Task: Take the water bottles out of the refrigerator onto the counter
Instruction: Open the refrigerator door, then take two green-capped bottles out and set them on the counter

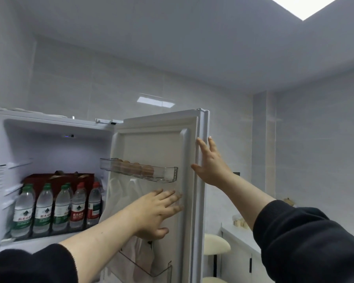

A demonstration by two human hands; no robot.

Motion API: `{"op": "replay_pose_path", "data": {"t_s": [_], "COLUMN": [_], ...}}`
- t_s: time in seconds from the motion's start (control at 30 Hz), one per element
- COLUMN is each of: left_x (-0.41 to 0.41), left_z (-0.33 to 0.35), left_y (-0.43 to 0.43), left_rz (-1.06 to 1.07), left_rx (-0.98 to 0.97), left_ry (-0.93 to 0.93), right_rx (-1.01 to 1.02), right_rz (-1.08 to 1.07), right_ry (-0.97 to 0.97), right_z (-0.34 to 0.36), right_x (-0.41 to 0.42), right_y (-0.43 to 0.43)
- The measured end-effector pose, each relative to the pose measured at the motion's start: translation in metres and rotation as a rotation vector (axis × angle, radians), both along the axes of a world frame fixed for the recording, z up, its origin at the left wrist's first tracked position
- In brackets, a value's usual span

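The white refrigerator point(49, 123) stands open at the left. Its door point(151, 146) is swung out in the middle of the view. On a shelf inside stand several clear water bottles point(42, 209), some with green caps and labels, two with red ones. My left hand point(157, 211) lies flat, fingers spread, against the inner face of the door. My right hand point(211, 162) is open on the door's outer edge, fingers around its rim. Neither hand holds a bottle.
A dark red box point(59, 178) sits behind the bottles. A clear door rack point(139, 170) holds brown eggs, and a lower rack point(151, 268) holds a white bag. At the lower right are a white counter point(239, 231) with small items and a cream stool point(215, 245).
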State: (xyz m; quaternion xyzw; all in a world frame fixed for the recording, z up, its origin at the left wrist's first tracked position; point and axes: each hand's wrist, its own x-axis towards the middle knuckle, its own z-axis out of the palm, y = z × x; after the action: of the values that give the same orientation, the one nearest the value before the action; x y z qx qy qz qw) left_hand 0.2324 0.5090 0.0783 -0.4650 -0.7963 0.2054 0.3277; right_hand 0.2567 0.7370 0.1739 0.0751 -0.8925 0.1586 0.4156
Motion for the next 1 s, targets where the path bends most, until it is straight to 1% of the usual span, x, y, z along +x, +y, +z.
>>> {"op": "replay_pose_path", "data": {"t_s": [0.1,0.2,0.27,0.37,0.43,0.47,0.6,0.7,0.83,1.0], "left_x": [0.008,0.026,0.040,0.063,0.078,0.085,0.104,0.105,0.080,0.018], "left_z": [0.009,0.031,0.045,0.064,0.077,0.083,0.087,0.074,0.055,0.043], "left_y": [-0.034,-0.086,-0.130,-0.198,-0.235,-0.249,-0.294,-0.323,-0.358,-0.403], "left_rz": [0.018,0.011,0.023,0.108,0.173,0.203,0.279,0.298,0.257,0.187], "left_rx": [0.035,0.178,0.356,0.670,0.806,0.842,0.856,0.871,0.924,0.991], "left_ry": [0.027,0.132,0.154,0.160,0.183,0.192,0.263,0.264,0.265,0.232], "right_rx": [-0.002,0.064,0.113,0.229,0.245,0.226,0.105,0.047,0.017,0.010], "right_rz": [0.006,0.036,0.089,0.129,0.164,0.188,0.310,0.393,0.458,0.474], "right_ry": [0.156,0.307,0.404,0.505,0.509,0.503,0.460,0.408,0.378,0.329], "right_z": [0.014,0.029,0.032,0.027,0.023,0.021,0.009,-0.009,-0.032,-0.049], "right_x": [0.018,0.039,0.048,0.050,0.045,0.043,0.026,0.010,-0.021,-0.078], "right_y": [-0.005,-0.021,-0.041,-0.078,-0.104,-0.115,-0.160,-0.197,-0.245,-0.309]}}
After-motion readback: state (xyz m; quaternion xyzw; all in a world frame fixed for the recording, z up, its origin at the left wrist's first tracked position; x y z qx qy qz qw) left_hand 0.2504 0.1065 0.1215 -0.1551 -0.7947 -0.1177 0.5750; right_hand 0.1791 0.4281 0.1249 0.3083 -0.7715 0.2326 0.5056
